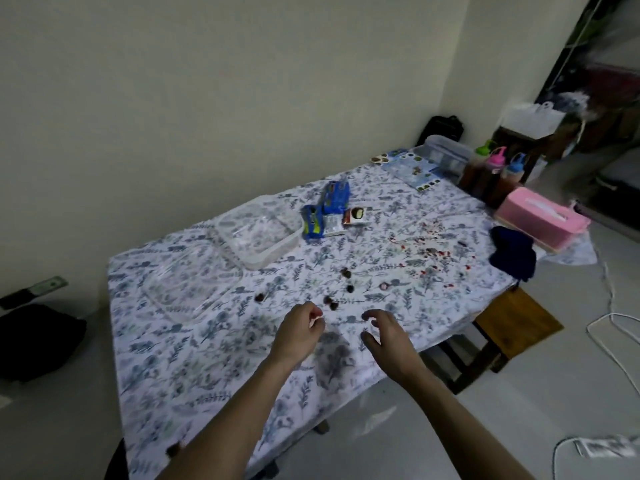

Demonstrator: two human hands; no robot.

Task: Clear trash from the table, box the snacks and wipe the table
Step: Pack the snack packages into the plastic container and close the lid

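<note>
My left hand [298, 328] hovers over the near middle of the floral tablecloth [194, 355] and pinches a small pale scrap [317, 317] at its fingertips. My right hand [382, 332] is just to the right of it, fingers loosely curled and holding nothing. Several small dark scraps [349, 288] lie just beyond both hands. Blue snack packets [313, 224] and a packet showing a chocolate ball [356, 216] lie further back. An open clear plastic box [277, 252] stands beside the packets, with its clear lid [162, 296] nearer on the left. Red specks [431, 252] spot the cloth on the right.
A dark blue cloth [512, 255] hangs over the right table edge beside a pink tissue box [540, 220]. Capped bottles [495, 171], a lidded tub [446, 150] and sticker sheets [412, 168] fill the far corner. A wooden stool [516, 323] and white cables [609, 341] are on the floor at the right.
</note>
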